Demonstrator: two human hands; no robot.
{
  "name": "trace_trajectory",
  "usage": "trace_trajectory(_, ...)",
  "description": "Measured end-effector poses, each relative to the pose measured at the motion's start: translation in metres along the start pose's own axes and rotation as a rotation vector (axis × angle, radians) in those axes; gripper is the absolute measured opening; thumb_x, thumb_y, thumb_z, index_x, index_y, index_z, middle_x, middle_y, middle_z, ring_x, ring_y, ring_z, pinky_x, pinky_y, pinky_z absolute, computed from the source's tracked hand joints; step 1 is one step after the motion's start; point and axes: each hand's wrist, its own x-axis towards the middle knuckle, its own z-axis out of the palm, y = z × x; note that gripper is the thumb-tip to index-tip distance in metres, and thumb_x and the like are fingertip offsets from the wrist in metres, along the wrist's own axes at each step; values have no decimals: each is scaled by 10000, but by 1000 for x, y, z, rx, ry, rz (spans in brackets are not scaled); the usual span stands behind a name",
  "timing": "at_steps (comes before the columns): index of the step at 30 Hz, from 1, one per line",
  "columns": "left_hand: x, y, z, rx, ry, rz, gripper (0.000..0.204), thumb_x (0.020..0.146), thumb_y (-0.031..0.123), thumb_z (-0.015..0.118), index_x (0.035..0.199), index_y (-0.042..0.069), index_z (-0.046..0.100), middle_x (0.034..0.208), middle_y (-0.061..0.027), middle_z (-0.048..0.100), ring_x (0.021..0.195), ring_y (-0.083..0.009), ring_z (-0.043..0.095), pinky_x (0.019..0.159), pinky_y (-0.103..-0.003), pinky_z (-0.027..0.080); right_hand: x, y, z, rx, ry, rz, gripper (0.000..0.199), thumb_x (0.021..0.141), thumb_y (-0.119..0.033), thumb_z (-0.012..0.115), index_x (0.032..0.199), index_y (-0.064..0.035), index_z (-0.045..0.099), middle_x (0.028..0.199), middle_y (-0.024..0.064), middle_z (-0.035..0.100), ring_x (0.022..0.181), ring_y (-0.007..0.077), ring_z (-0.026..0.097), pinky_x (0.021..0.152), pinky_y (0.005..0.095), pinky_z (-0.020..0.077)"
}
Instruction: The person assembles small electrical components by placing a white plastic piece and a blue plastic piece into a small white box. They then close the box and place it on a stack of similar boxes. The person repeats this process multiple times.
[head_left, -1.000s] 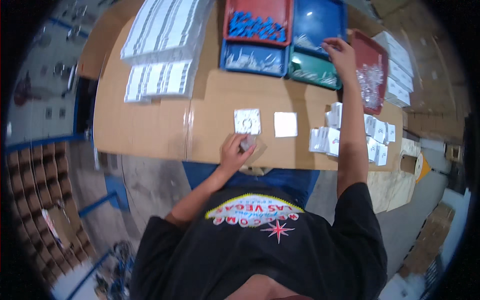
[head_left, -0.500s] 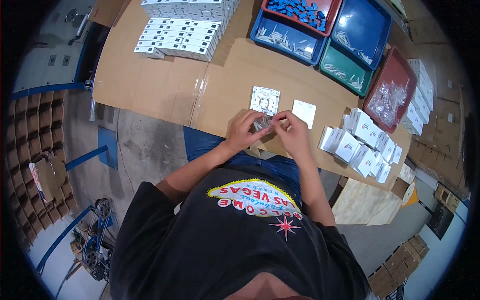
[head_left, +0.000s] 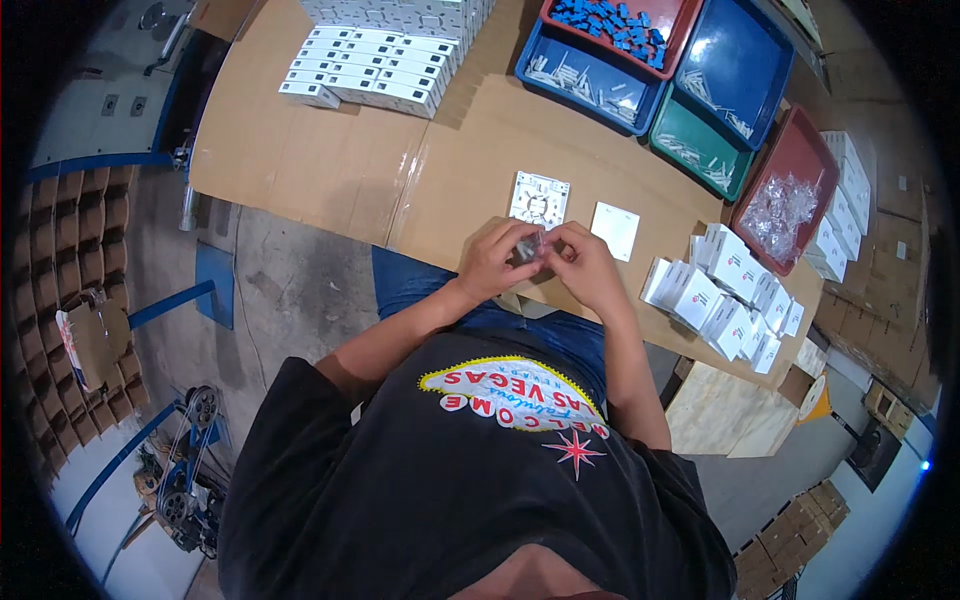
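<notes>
Near the table's front edge, my left hand [head_left: 489, 263] is closed around a small clear plastic bag [head_left: 527, 248] that holds little pale pieces. The fingers of my right hand [head_left: 588, 268] pinch the bag's right edge, with the fingertips of both hands almost meeting there. Just beyond the bag lies a square white plastic mounting plate [head_left: 540, 196] with cutouts, its near edge partly hidden by my fingers. Right of that plate, a flat white square cover [head_left: 615, 231] rests on the cardboard.
Stacked white units [head_left: 372, 68] stand far left on the cardboard-covered table [head_left: 310, 160]. Trays at the back right include a red tray [head_left: 690, 35] of blue parts, a green tray [head_left: 745, 185] of white pieces and a dark red tray [head_left: 800, 130] of clear bags. White boxes [head_left: 722, 290] lie nearer.
The view has shifted slightly, so the table's things appear a little farther right. Both hands stay on the clear bag, with the right fingers drawn closer to the left ones.
</notes>
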Motion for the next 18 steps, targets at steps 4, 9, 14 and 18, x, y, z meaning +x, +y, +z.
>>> trace_trajectory(4,1,3,1,8,-4,-32,537,777,191,868,1254,50,667,1077,-115,699,927,-276,694,777,-361,566,4,5,-3,177,6,167,136,969,-92,675,1044,13,717,705,76,666,597,90,574,562,278,451)
trace_trajectory(9,3,8,-2,-5,-4,-41,573,775,153,874,1298,54,663,1067,-109,693,896,-247,685,735,-323,575,6,12,-4,207,-13,219,141,957,-68,678,1062,18,715,724,75,683,613,70,573,560,258,447)
trace_trajectory(14,1,6,-4,-16,-3,-49,530,765,131,869,1258,49,692,1037,-101,687,845,-226,672,698,-314,568,3,11,1,190,-46,62,161,925,-64,701,1070,3,724,872,98,691,697,118,613,626,277,489)
trace_trajectory(18,-1,4,0,8,19,-79,438,794,108,859,1195,26,702,997,-86,679,749,-181,641,627,-290,533,12,0,-9,84,-59,27,167,925,-146,738,1019,-9,745,912,112,668,724,185,629,664,321,503)
